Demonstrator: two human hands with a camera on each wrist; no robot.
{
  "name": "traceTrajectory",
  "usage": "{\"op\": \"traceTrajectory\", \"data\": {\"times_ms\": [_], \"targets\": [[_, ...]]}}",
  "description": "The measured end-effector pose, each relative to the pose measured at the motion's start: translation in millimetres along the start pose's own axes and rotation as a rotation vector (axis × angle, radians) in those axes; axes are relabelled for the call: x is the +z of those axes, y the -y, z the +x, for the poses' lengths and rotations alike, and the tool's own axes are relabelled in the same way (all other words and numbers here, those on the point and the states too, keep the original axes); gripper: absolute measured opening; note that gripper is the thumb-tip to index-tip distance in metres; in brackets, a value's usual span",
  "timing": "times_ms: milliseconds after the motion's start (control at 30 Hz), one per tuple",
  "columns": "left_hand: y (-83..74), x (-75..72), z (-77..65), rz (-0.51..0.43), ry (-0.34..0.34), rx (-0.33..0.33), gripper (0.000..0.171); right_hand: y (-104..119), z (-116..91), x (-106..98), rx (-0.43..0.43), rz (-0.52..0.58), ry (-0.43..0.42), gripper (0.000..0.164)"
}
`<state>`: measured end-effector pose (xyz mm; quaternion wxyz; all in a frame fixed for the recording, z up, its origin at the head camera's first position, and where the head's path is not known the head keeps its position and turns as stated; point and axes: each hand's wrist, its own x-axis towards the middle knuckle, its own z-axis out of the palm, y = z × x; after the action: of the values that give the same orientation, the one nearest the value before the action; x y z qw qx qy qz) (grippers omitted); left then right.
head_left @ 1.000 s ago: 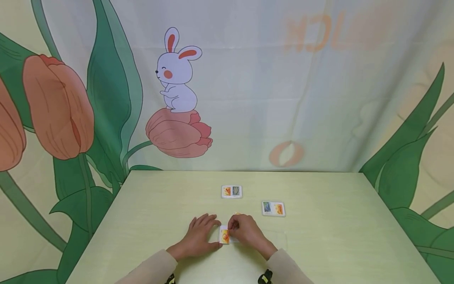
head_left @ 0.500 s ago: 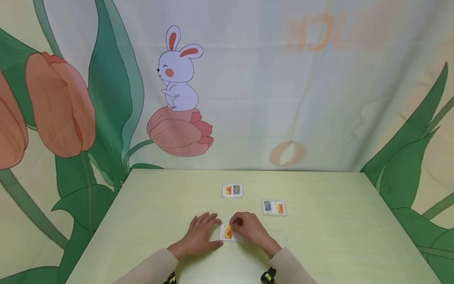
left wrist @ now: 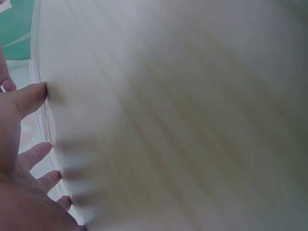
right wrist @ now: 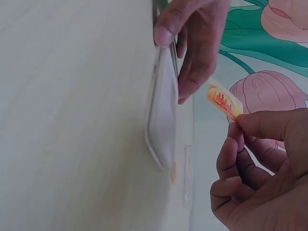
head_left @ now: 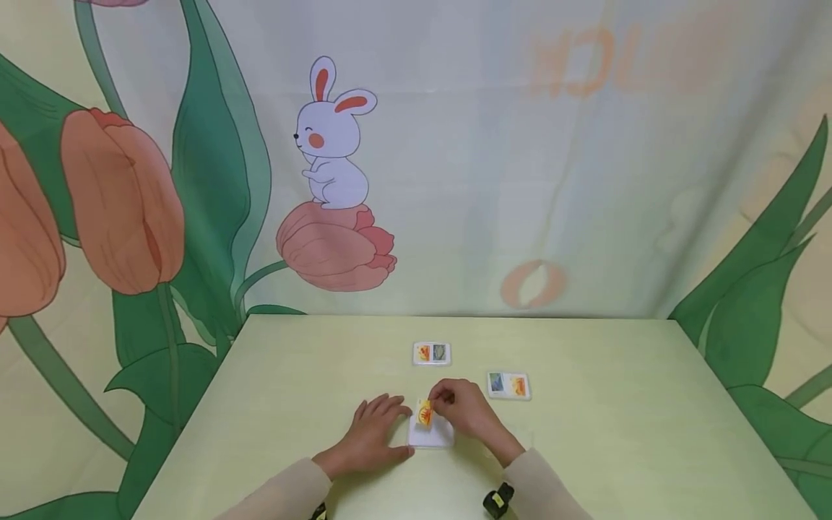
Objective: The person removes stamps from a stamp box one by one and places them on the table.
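My right hand (head_left: 463, 410) pinches a small orange-and-yellow picture card (head_left: 425, 414) between thumb and fingertip. In the right wrist view the picture card (right wrist: 224, 102) stands tilted, apart from the white flat case. That white case (head_left: 434, 434) lies on the table, its top plain white where the head view shows it. At its left end rests my left hand (head_left: 379, 433), thumb at the near corner and index fingertip at the far corner, bracing it. The other left fingers spread over the table, tips down, as the left wrist view shows.
A similar white case with two pictures (head_left: 432, 353) lies farther back. Another two-picture case (head_left: 509, 386) lies to the right, beyond my right hand. Behind the pale table (head_left: 312, 361) hangs a printed curtain (head_left: 455, 180) with a rabbit and tulips.
The orange card lay over the case's left part; my right hand has lifted it up and away, baring the case's white top. My left hand keeps its place at the case's end.
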<state>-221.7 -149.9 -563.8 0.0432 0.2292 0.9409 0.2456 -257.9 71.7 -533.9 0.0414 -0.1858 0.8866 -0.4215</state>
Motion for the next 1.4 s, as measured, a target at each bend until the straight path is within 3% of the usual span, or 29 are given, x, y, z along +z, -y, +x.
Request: {"op": "traceTrajectory", "data": {"times_ms": [567,967,1400], "targets": [[1.6,-1.5,-3.7,0.003,-0.005,0.007,0.06,4.2,20.8,-11.7,0.082,0.052,-0.045,0.004],[-1.0,-2.7,-2.5,-0.014,0.0,-0.007,0.059,-14.7,40.3,2.1,0.133,0.025,-0.024,0.005],[-4.5,-1.7,-0.8,-0.015,0.0,-0.002,0.061,-16.8,40.6,0.7,0.166,-0.019,0.001,0.005]]}}
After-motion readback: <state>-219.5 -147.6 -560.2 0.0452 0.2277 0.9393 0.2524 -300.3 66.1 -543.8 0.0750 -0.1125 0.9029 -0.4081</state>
